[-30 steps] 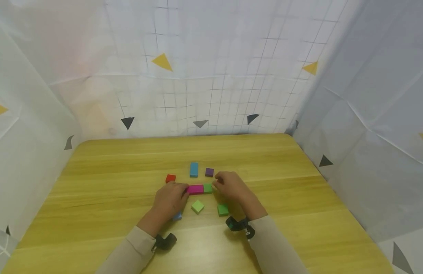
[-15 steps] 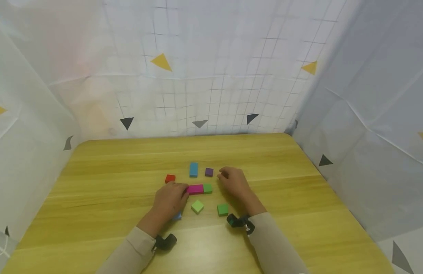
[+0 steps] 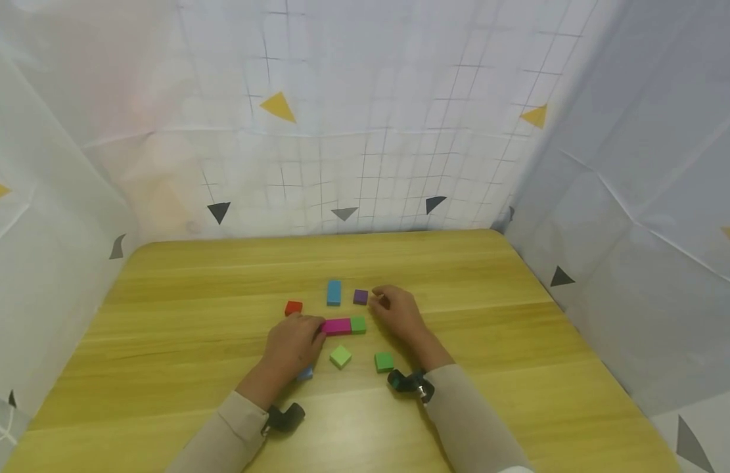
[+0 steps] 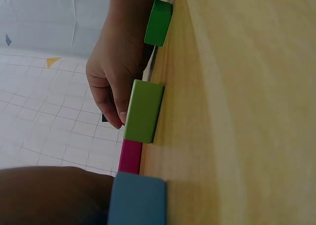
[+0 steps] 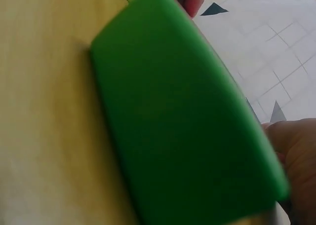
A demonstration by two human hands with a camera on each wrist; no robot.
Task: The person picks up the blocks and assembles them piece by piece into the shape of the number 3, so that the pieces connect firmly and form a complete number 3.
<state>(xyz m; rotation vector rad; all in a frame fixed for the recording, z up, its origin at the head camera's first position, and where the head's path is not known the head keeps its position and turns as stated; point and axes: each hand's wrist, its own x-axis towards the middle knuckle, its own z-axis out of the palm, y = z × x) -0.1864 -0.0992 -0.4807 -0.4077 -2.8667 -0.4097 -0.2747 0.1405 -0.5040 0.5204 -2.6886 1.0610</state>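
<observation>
My left hand (image 3: 292, 343) pinches the left end of a magenta block (image 3: 338, 326) between thumb and fingers, on the wooden table. Against that block's right end sits a small green block (image 3: 357, 325). My right hand (image 3: 399, 315) hovers just right of a small purple block (image 3: 361, 297), thumb and forefinger bent and slightly apart, holding nothing. In the left wrist view the magenta block (image 4: 130, 156) shows between a lime-green block (image 4: 143, 111) and a blue block (image 4: 138, 200). A large, blurred green block (image 5: 182, 116) hides much of the right hand (image 5: 296, 156) in the right wrist view.
A light-blue oblong block (image 3: 334, 293) lies behind the row, and a red block (image 3: 294, 308) sits beyond the left hand. Nearer lie the lime-green block (image 3: 341, 357), a green block (image 3: 384, 362) by the right wrist, and a blue block (image 3: 305, 373) partly under the left hand.
My right hand has drawn back from the right end of the green block, then come in beside the purple block. The left hand stays on the magenta block.
</observation>
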